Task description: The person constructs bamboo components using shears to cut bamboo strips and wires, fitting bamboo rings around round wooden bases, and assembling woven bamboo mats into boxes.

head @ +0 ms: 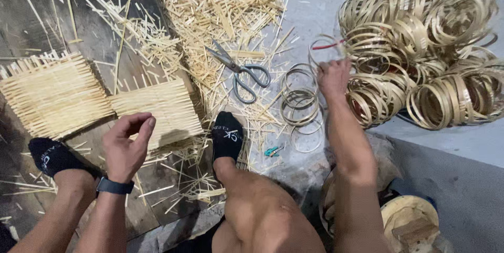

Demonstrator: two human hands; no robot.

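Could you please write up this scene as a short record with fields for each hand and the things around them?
Setting: a person seated on the floor, both feet in black socks
Left hand: raised, fingers curled, holding nothing visible; dark watch on the wrist
Right hand: lifting a bamboo ring tied with red string
Ring heap: bundled rings on the grey ledge
Loose rings: on the floor beside the scissors
Woven mats: two, on the boards by the left foot
Offcuts: bamboo slivers strewn about

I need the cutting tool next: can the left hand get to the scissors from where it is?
Probably yes. The left hand hovers empty above the woven mat; the scissors lie uncovered on the splints beyond it, with only the right foot near that path.
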